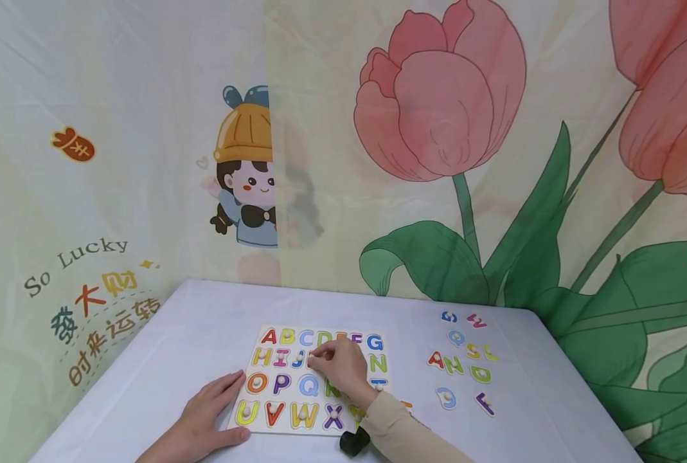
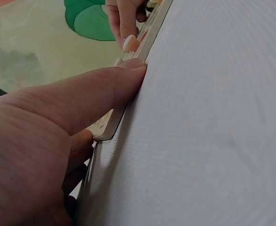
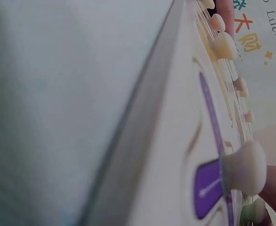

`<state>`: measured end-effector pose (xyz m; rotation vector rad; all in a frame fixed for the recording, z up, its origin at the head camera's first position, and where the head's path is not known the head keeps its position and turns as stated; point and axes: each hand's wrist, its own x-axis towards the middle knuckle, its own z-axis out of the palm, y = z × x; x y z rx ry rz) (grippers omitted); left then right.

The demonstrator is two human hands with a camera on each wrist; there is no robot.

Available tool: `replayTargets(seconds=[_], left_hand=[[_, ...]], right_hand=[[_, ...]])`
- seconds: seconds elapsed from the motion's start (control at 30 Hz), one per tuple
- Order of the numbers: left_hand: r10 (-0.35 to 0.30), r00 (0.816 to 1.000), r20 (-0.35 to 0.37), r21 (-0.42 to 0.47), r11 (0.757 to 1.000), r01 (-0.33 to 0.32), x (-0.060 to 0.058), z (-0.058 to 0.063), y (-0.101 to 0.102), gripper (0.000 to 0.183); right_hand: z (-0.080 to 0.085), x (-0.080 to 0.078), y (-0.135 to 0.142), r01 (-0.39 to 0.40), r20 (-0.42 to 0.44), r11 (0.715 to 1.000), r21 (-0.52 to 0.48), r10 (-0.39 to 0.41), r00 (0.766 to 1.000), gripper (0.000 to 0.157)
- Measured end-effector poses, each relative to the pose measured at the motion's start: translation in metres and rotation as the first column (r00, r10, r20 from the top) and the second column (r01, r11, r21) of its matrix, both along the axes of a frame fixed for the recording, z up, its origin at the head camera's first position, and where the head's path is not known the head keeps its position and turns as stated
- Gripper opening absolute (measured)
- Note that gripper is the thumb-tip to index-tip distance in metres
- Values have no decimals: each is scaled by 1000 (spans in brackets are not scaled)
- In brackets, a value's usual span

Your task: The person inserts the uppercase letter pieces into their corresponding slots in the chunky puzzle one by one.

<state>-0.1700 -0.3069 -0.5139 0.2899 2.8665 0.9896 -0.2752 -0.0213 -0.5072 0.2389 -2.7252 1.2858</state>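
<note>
- The right hand (image 1: 343, 370) reaches over the letter board (image 1: 294, 389), its thumb and forefinger drawn together at the spot just at 3 o'clock from the blue letter J (image 1: 299, 358); the fingertips cover that spot, so I cannot tell whether they pinch a piece.
- From those fingertips, the letter C (image 1: 306, 338) lies near at 12 o'clock and the letter Q (image 1: 308, 386) near at 6 o'clock.
- The board lies flat on the white tablecloth (image 1: 204, 341), its letters in four rows; pale knobs stand on the letter O (image 1: 257, 384), the letter P (image 1: 281, 384), the letter W (image 1: 304, 415) and the letter X (image 1: 333, 417), among others.
- Loose letters (image 1: 454, 366) lie scattered on the cloth, well apart from the board at 3 o'clock.
- The left hand (image 1: 207, 415) is at the board's 8 o'clock, fingers extended along its left side and thumb spread toward the near corner; the left wrist view shows the thumb touching the board's edge, nothing clasped.
- The right forearm, in a beige sleeve (image 1: 409, 431), comes in from 5 o'clock, the hand bent over with fingers curled; a black object (image 1: 355, 442) sits just beside the sleeve.
</note>
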Motion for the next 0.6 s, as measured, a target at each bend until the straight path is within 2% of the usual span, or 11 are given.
replayTargets(seconds=[0.2,0.37,0.6], left_hand=[[2,1000,17,0,1000,-2,-1,-1,-1,109],[15,999,35,-3,1000,-15,-2,0,0,110],[9,1000,21,-15,1000,-9,-3,-1,1,111]], right_hand=[[1,2,-1,6,10,1000,8,-6,1000,11],[6,3,3,-37,28,999,-17,38,999,12],[26,0,33,-115,16,993,-8,115,993,19]])
